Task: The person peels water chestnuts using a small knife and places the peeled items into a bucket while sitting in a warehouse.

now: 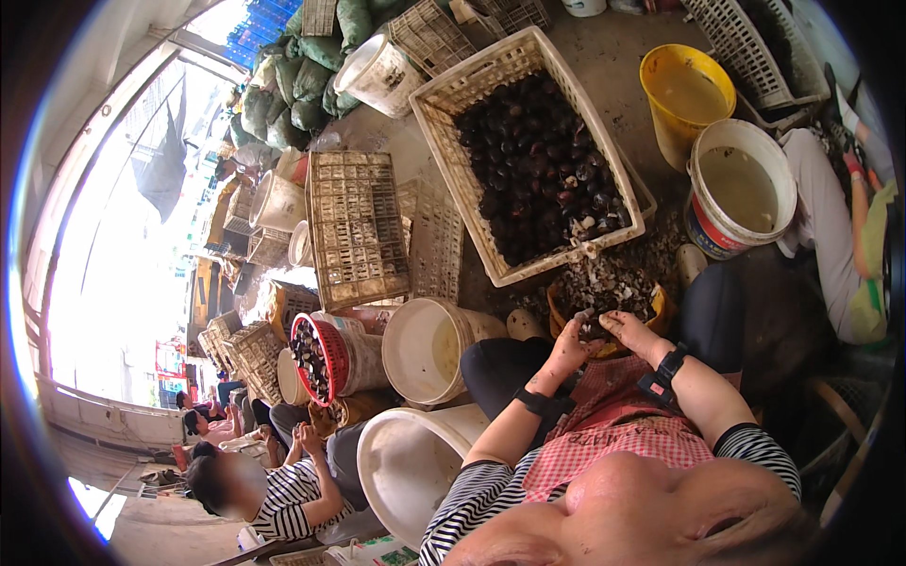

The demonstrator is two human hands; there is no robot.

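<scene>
My left hand (575, 341) and my right hand (631, 331) are close together, fingers bent, over a yellow-rimmed container (664, 311) between my knees. A greyish covering shows on a left fingertip. Anything small pinched between the fingers is too small and hidden to make out. Dark and whitish scraps (616, 286) heap up under and beyond my fingers. Just past them stands a large, dirty white plastic crate (488, 247) holding many dark, glossy round pieces (531, 156), seemingly water chestnuts. A few pale bits lie at its near corner.
A yellow bucket (662, 120) and a white bucket (786, 191) of cloudy water stand right. Left are an open white bucket (396, 354), a red basket (333, 354) of dark pieces, and stacked crates (357, 226). People (290, 495) sit at left; another person's leg (824, 226) is at right.
</scene>
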